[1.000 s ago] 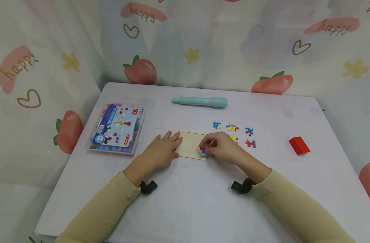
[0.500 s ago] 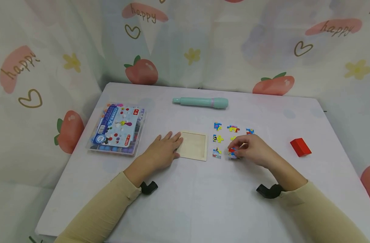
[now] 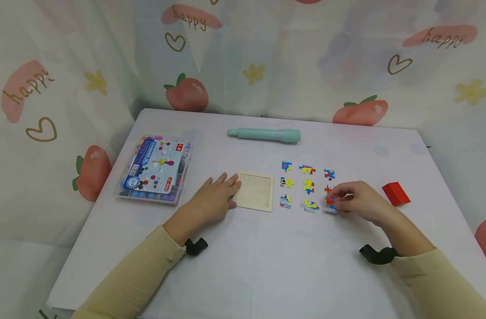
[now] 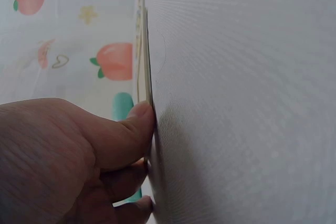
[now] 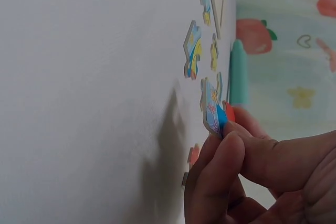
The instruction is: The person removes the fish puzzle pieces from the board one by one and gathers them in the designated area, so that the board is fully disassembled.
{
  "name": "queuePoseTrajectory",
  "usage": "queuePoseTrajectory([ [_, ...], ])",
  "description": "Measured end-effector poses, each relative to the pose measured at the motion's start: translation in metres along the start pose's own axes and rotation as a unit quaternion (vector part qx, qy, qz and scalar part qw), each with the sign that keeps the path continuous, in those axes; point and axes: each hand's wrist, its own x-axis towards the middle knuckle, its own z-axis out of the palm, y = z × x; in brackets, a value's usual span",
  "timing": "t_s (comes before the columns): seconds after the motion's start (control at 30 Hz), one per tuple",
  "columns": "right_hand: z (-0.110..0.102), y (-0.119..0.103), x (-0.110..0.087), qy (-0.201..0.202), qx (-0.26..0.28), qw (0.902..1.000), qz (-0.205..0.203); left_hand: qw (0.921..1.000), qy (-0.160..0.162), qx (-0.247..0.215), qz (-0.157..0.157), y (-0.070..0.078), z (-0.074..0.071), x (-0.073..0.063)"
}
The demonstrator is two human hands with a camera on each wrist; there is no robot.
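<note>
My left hand [image 3: 212, 198] lies with fingers spread, its fingertips and thumb touching the left edge of a shallow square wooden puzzle tray [image 3: 255, 192] with a bare base. In the left wrist view the thumb presses along the tray's edge. My right hand [image 3: 356, 201] pinches a red and blue puzzle piece [image 5: 211, 109] between thumb and fingers, at the lower right of the laid-out pieces. Several other pieces lie in rows right of the tray, among them a yellow piece [image 3: 308, 186] and a blue-yellow piece [image 3: 309, 206]. The right fingers partly cover one red piece [image 3: 328, 189].
A clear box [image 3: 153, 170] of coloured beads stands at the left of the white table [image 3: 243, 257]. A mint-green microphone-shaped tube [image 3: 264, 134] lies at the back. Right of my right hand is a red block [image 3: 396, 193]. Patterned curtains hang behind.
My right hand has carried the pinched puzzle piece rightward from over the tray, past the middle column, to the right column. The left hand has stayed at the tray's edge.
</note>
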Motion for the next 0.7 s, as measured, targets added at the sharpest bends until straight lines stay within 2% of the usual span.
queuePoseTrajectory([
  [0.4, -0.001, 0.012, -0.001, -0.023, 0.006, 0.9995, 0.020, 1.0000, -0.001, -0.004, -0.006, 0.001, 0.000, 0.000],
  [0.7, 0.004, 0.012, -0.002, 0.021, -0.064, 0.9972, 0.033, 0.9999, -0.002, -0.008, -0.009, 0.001, 0.000, 0.000],
])
